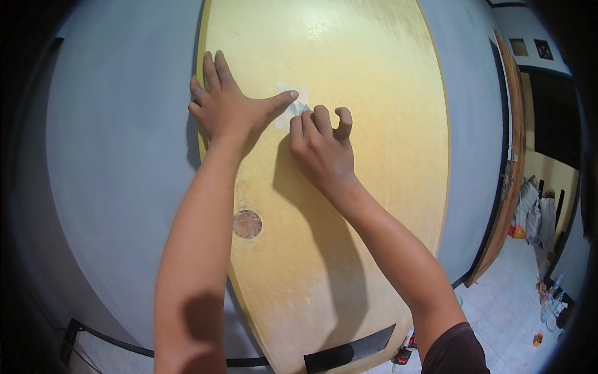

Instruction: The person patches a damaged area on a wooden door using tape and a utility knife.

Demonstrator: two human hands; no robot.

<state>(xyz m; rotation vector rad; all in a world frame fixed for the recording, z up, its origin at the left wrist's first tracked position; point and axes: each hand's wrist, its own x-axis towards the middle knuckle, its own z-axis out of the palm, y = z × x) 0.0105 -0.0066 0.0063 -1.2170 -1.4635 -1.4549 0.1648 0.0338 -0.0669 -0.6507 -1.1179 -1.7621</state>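
A yellow door [386,181] stands upright in front of me, with a pale, partly lifted sticker [283,118] on its upper middle. My left hand [233,109] is spread over the door's left edge, fingers apart, its thumb stretched onto the sticker's top right. Close beside that thumb, my right hand [321,146] has its fingers curled at the sticker's raised right part, pinching it. The right little finger sticks out, bent. The right thumb is hidden behind the hand. Lower on the door, near its left edge, is a round brown hole [248,224].
A blue-grey wall [124,156] lies behind the door. At the door's foot runs a slanted black strip [349,355], with a red and black tool [402,356] beside it. To the right are a wooden door [507,181], stacked sacks [536,209] and bottles [553,302] on the tiled floor.
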